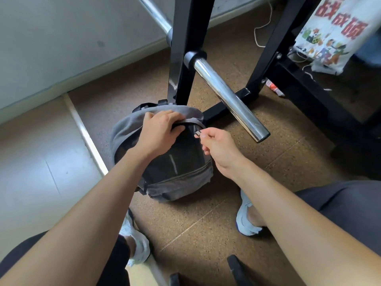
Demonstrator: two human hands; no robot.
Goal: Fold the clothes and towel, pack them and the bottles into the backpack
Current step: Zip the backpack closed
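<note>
1. Head view, far left: pale tiles meet the brown speckled floor [206, 223]. No clothes, towel or bottles lie anywhere in sight.
2. The left hand [158, 129] sits on top of the backpack [175, 176], its fingers [165, 116] curled over the upper edge and gripping the grey fabric beside the zip line.
3. The backpack stands on the floor between the person's feet and the foot of a black rack [185, 48], its dark front panel facing the camera. The main compartment shows no gap, so I cannot tell what is inside; the lower front pocket looks zipped shut.
4. The right hand [218, 145] is just beside the bag's upper right corner, thumb and forefinger pinched together on the zipper pull [198, 133].
5. Judgement: this is zip work on the main compartment. With nothing loose in view, folding and packing may be finished and only the closing left. It could equally be the opening pull, with every item yet to go in; the picture does not settle which.
6. Right of the hands, a chrome bar [226, 93] juts over the floor; a printed bag [334, 32] hangs at far right.
</note>
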